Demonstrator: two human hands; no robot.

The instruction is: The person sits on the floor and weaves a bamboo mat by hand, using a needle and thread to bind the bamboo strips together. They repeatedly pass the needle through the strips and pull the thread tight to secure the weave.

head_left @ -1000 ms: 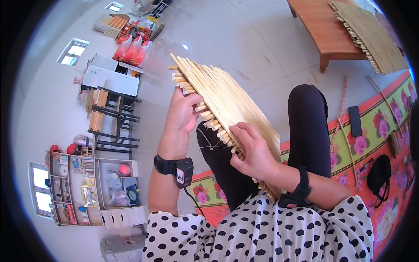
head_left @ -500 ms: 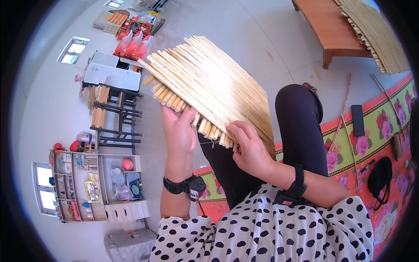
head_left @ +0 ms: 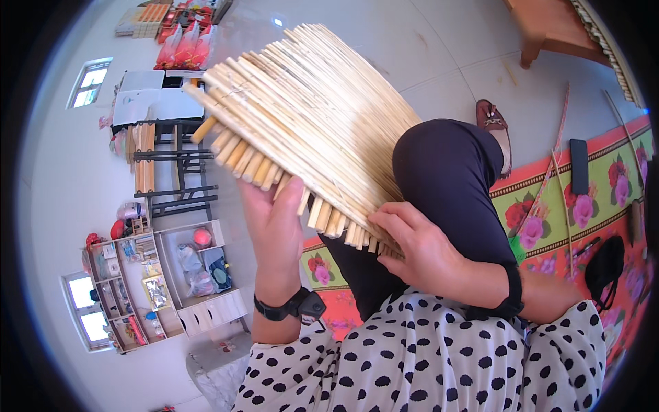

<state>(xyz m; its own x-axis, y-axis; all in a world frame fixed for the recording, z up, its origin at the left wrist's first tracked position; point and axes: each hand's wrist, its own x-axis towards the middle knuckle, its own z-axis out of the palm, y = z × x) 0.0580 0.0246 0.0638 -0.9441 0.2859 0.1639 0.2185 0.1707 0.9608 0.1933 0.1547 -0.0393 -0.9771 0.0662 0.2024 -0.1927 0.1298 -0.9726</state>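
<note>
A mat of pale straw-like stalks (head_left: 312, 113) laid side by side is held up over my lap, its cut stalk ends toward me. My left hand (head_left: 273, 226) grips its near edge, thumb on top beside the cut ends and the fingers hidden underneath. Farther right along the same edge, my right hand (head_left: 419, 244) pinches the mat between thumb and fingers. Part of the mat curves down behind my raised knee (head_left: 443, 165).
A flowered cloth (head_left: 522, 206) at right bears a black phone (head_left: 579, 167), a thin stick (head_left: 562, 213) and a black face mask (head_left: 605, 275). A wooden bench (head_left: 556, 31) stands at upper right. Shelves (head_left: 161, 275) and black-legged stools (head_left: 177, 161) are at left.
The mat appears larger and nearer, shifted to the left, and both hands keep their hold on its edge. My right knee now covers more of its right side. The view has turned somewhat.
</note>
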